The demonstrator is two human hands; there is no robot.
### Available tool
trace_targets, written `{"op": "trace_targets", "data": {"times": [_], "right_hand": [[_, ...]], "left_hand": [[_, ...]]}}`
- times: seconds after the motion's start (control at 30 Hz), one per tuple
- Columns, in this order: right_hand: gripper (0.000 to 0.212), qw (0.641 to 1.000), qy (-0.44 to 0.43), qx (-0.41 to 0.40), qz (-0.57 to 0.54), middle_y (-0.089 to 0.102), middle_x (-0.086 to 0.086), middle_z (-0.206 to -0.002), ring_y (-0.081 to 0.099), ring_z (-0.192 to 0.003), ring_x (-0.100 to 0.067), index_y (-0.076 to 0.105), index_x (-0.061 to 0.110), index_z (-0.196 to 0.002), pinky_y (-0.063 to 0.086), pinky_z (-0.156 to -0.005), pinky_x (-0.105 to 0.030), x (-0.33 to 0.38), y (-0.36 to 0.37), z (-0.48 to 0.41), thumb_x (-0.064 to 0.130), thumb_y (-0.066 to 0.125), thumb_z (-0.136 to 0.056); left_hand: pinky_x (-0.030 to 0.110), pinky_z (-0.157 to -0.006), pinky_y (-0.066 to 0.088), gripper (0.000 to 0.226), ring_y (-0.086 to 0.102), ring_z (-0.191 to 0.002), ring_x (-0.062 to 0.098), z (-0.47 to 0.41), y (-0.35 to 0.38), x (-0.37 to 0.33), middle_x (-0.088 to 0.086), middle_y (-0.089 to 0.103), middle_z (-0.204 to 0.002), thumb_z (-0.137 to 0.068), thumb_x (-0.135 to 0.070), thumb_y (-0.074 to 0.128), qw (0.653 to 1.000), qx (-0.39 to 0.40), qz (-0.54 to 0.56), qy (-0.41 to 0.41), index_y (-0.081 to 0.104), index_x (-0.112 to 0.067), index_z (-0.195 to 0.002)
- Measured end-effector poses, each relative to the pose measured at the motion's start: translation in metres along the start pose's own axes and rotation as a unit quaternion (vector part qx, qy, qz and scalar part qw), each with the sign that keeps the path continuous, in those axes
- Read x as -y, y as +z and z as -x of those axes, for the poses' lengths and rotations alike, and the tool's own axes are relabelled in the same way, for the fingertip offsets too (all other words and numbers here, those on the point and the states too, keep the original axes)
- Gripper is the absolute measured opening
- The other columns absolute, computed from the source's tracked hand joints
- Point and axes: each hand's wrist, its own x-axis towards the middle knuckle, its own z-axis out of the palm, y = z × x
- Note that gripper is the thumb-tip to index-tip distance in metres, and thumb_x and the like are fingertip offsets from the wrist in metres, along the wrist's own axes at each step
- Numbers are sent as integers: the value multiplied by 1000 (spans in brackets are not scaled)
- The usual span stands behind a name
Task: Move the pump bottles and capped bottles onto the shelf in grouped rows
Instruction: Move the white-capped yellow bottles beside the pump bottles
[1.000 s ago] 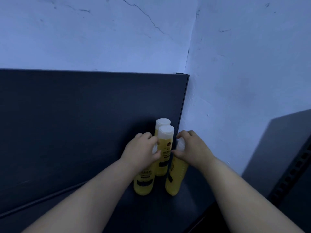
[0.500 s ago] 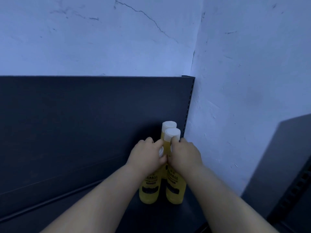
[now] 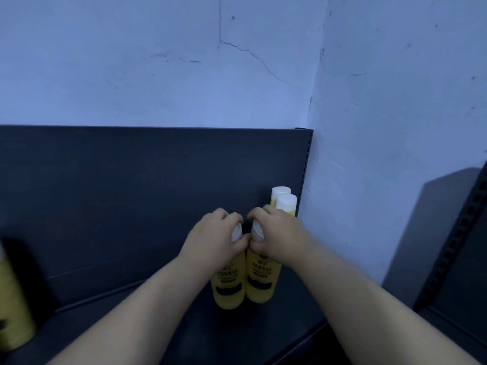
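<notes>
So at this point you were right in the placing step. Your left hand was clamped over the white cap of the left-hand bottle. Your right hand was doing the same on the right-hand bottle. The hands were pressed close together, thumbs looking like they touched. The two yellow bodies below them stood upright, side by side and touching or near enough.

Both bottles were down on the shelf, or as good as; I couldn't tell if the bases had full contact. Just beyond your right hand stood the back pair of capped bottles, one behind the other, tucked against the back panel next to the slotted upright. Your right-hand bottle lined up in front of that pair and extended the row toward you. The left-hand one looked like the start of a second row alongside it.

My read on the next move: check that both sit flat, nudge them back so they're snug with the pair behind, then let go straight up. These are tall, narrow bottles, and a sideways drag off the caps could tip one into its neighbours. With four standing that tight, one wobble takes the lot.

Well off past your left hand, at the edge of view, there was another yellow bottle on the same shelf. I couldn't make out its top, so no idea if it was a pump or a capped one. No pump bottles were in sight near your hands, so I'd guess that group was yet to be done.
</notes>
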Motion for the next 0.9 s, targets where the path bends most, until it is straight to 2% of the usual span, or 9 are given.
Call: {"op": "trace_targets", "data": {"times": [0.1, 0.2, 0.27, 0.43, 0.53, 0.6, 0.7, 0.77, 0.9], "right_hand": [[58, 1000, -23, 5, -21, 51, 1, -118, 53, -104, -19, 40, 25, -135, 48, -80, -33, 47, -9, 8, 42, 59, -82], [59, 998, -35, 22, -48, 50, 3, -119, 53, -106, -18, 41, 25, -134, 46, -82, -31, 109, -8, 19, 41, 61, -81], [57, 996, -53, 41, -66, 49, 4, -120, 52, -107, -17, 43, 26, -133, 46, -83, -30, 152, -4, 28, 40, 61, -81], [52, 987, -97, 42, -118, 49, 2, -124, 51, -108, -18, 46, 23, -131, 44, -79, -29, 264, 8, 50, 38, 59, -83], [50, 981, -141, -13, -136, 55, -4, -114, 56, -98, -24, 55, 16, -124, 42, -72, -29, 322, 17, 65, 34, 66, -79], [52, 974, -168, -18, -153, 58, -6, -109, 57, -94, -25, 59, 11, -119, 41, -70, -28, 351, 22, 73, 36, 72, -76], [56, 965, -191, -5, -178, 56, -3, -116, 54, -104, -21, 55, 13, -123, 43, -81, -29, 385, 25, 79, 41, 71, -78], [57, 962, -205, 8, -183, 54, 0, -120, 52, -109, -18, 53, 15, -126, 44, -87, -29, 401, 28, 78, 44, 68, -79], [55, 960, -223, 28, -169, 52, 4, -122, 50, -113, -15, 50, 19, -128, 40, -90, -26, 416, 35, 69, 46, 64, -82]], "left_hand": [[23, -81, 43, 43, 49, -104, 13, 40, -38, 16, -4, 51, -114, -87, -50, 52, 1000, -21, -13, -3, 52, -28, -124], [22, -77, 41, 41, 51, -103, 13, 99, -80, 36, -5, 54, -112, -85, -48, 57, 999, -46, -16, -17, 57, -28, -121], [26, -75, 44, 39, 56, -99, 18, 138, -104, 50, -3, 58, -107, -82, -44, 62, 997, -69, -30, -23, 62, -26, -117], [30, -78, 48, 38, 57, -99, 19, 238, -170, 94, -1, 60, -105, -81, -44, 64, 993, -73, -57, -67, 64, -24, -113], [31, -67, 52, 38, 62, -87, 23, 293, -200, 120, 1, 65, -94, -78, -48, 60, 986, -81, -99, -104, 70, -21, -102], [31, -62, 52, 42, 64, -80, 24, 325, -215, 134, 2, 65, -88, -76, -52, 54, 984, -71, -112, -123, 71, -19, -97], [35, -68, 52, 36, 63, -88, 26, 358, -236, 150, 5, 65, -96, -76, -43, 69, 977, -62, -127, -157, 70, -18, -102], [34, -72, 51, 36, 61, -92, 26, 373, -245, 160, 5, 65, -99, -75, -40, 73, 974, -75, -130, -171, 70, -17, -103], [32, -68, 50, 35, 60, -85, 24, 387, -249, 177, 3, 63, -94, -74, -38, 74, 969, -92, -133, -186, 69, -17, -101]]}}
